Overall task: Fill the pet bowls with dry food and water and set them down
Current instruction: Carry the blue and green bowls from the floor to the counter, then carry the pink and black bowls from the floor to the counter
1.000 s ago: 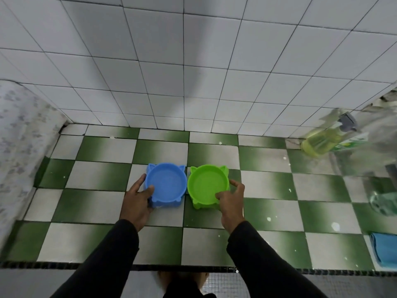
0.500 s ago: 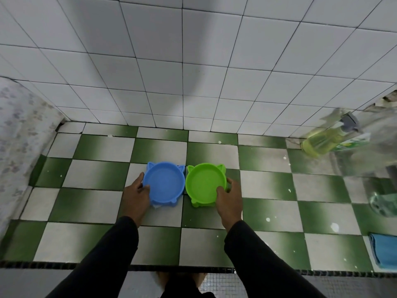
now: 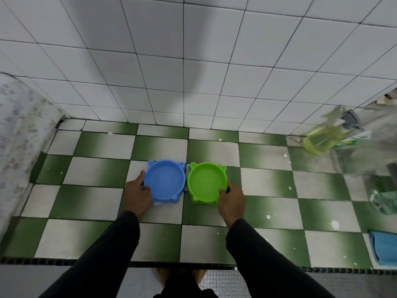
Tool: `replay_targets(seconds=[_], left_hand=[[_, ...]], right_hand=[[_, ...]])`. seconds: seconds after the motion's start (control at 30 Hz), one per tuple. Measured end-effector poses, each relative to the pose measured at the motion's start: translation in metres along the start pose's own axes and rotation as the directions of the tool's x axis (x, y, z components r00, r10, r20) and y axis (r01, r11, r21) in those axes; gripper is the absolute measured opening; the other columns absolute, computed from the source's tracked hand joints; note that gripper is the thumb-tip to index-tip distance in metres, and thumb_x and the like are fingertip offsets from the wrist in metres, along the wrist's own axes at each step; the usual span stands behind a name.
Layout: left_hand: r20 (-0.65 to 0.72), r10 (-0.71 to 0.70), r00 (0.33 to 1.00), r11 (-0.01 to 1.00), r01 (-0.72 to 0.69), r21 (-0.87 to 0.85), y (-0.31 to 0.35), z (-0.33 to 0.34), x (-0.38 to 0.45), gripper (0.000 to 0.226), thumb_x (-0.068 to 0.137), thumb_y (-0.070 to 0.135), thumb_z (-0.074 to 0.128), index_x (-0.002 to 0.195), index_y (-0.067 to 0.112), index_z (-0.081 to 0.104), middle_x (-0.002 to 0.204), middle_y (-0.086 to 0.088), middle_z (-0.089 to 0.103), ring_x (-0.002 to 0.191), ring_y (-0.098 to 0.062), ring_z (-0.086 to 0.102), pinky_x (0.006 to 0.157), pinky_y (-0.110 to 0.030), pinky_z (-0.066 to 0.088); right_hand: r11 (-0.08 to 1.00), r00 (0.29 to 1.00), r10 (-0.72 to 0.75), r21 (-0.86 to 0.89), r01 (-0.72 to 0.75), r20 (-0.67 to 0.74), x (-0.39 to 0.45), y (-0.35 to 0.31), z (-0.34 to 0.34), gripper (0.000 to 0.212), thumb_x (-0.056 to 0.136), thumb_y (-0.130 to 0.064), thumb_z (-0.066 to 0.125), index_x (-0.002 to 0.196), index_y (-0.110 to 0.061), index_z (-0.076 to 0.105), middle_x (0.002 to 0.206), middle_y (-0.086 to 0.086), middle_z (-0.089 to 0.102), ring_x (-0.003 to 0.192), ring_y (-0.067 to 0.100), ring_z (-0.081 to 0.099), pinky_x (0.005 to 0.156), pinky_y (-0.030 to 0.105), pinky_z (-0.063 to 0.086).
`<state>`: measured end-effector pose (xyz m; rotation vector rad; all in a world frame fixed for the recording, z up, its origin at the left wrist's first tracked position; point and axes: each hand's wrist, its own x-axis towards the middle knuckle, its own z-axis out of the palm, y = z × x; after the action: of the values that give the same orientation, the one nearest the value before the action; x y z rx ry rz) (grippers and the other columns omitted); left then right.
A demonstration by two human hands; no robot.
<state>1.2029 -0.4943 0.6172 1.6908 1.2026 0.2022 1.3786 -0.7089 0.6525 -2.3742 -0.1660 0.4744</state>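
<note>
Bowls are held side by side on the green-and-white tiled counter (image 3: 268, 183), close to the white wall: the blue bowl (image 3: 165, 181) is gripped at its left rim by the left hand (image 3: 137, 193), thumb hooked over the edge, and the green bowl (image 3: 206, 183) is pinched at its near right rim by the right hand (image 3: 232, 197), fingers curled round the side. Both bowls are seen to be empty, no food and no water inside, so filling is judged not yet done; the two-handed hold suggests they are being lined up or about to be lifted together. Off to the right, well apart, a yellow spray bottle (image 3: 326, 138) is lying blurred, with a blue cloth (image 3: 384, 248) at the near right edge. Nothing is standing between the hands and the bowls.
</note>
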Motion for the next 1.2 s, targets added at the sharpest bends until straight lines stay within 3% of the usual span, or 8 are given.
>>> replay_targets(seconds=[0.1,0.27,0.33,0.47,0.67,0.8,1.03,1.2], left_hand=[[-0.006,0.008,1.000,1.000,-0.008,0.029,0.007,0.000,-0.005,0.022,0.102,0.005,0.053,0.121,0.015,0.061,0.099,-0.007,0.067,0.093,-0.023,0.070,0.070,-0.041,0.066],[0.012,-0.003,1.000,0.973,0.000,0.230,0.018,-0.004,-0.012,0.048,0.098,0.016,0.054,0.145,0.012,0.045,0.111,-0.015,0.058,0.099,-0.029,0.064,0.081,-0.045,0.063],[0.022,0.016,1.000,0.938,-0.022,0.346,0.027,-0.008,-0.021,0.059,0.097,0.020,0.058,0.152,0.015,0.036,0.115,-0.015,0.056,0.103,-0.030,0.060,0.086,-0.047,0.060],[0.070,0.079,0.994,0.870,-0.103,0.483,0.043,-0.016,-0.037,0.056,0.096,0.020,0.060,0.149,0.009,0.045,0.124,-0.019,0.058,0.115,-0.035,0.056,0.095,-0.044,0.052],[0.111,0.026,0.993,0.771,-0.091,0.630,0.069,-0.036,-0.053,0.048,0.098,0.030,0.055,0.143,0.016,0.053,0.119,-0.014,0.059,0.104,-0.030,0.060,0.092,-0.044,0.055],[0.224,-0.016,0.974,0.692,-0.151,0.706,0.087,-0.054,-0.064,0.055,0.094,0.052,0.041,0.137,0.021,0.057,0.130,-0.006,0.060,0.108,-0.024,0.060,0.092,-0.037,0.053],[0.157,0.078,0.985,0.660,-0.169,0.732,0.118,-0.089,-0.092,0.052,0.100,0.042,0.057,0.148,0.025,0.048,0.148,-0.003,0.054,0.131,-0.022,0.054,0.109,-0.042,0.047],[0.109,0.072,0.991,0.561,-0.131,0.817,0.132,-0.130,-0.108,0.048,0.101,0.050,0.052,0.143,0.026,0.049,0.141,-0.005,0.054,0.124,-0.025,0.054,0.103,-0.042,0.049]], right_hand=[[1.000,1.000,-0.018,-0.006,0.018,0.025,-0.002,0.000,-0.003,0.019,0.092,-0.007,0.066,0.111,-0.006,0.067,0.093,0.008,0.068,0.084,0.023,0.060,0.072,0.027,0.042],[0.999,0.992,-0.037,-0.025,0.041,0.122,-0.007,-0.003,-0.011,0.039,0.091,-0.009,0.067,0.129,-0.002,0.058,0.117,0.014,0.067,0.108,0.032,0.063,0.087,0.032,0.049],[0.996,0.980,-0.048,-0.071,0.062,0.191,-0.010,-0.008,-0.019,0.056,0.092,-0.012,0.067,0.143,-0.001,0.046,0.133,0.017,0.059,0.123,0.036,0.057,0.095,0.034,0.046],[0.969,0.940,-0.034,-0.218,0.114,0.340,-0.011,-0.023,-0.034,0.084,0.097,-0.025,0.064,0.160,-0.004,0.012,0.153,0.020,0.041,0.137,0.036,0.044,0.109,0.041,0.039],[0.775,0.864,-0.158,-0.483,0.408,0.478,-0.012,-0.047,-0.058,0.056,0.096,-0.032,0.057,0.143,-0.008,0.039,0.136,0.018,0.052,0.122,0.037,0.051,0.100,0.042,0.044],[0.627,0.791,-0.178,-0.552,0.549,0.585,-0.014,-0.067,-0.069,0.045,0.096,-0.035,0.055,0.133,-0.010,0.048,0.131,0.016,0.057,0.117,0.035,0.055,0.095,0.040,0.047],[0.517,0.679,-0.206,-0.511,0.687,0.705,-0.028,-0.119,-0.079,0.051,0.098,-0.037,0.056,0.144,-0.017,0.045,0.143,0.011,0.053,0.126,0.031,0.054,0.102,0.042,0.048],[0.483,0.623,-0.312,-0.445,0.754,0.717,-0.050,-0.171,-0.077,0.047,0.095,-0.032,0.060,0.138,-0.017,0.050,0.135,0.010,0.059,0.116,0.031,0.060,0.094,0.041,0.052]])
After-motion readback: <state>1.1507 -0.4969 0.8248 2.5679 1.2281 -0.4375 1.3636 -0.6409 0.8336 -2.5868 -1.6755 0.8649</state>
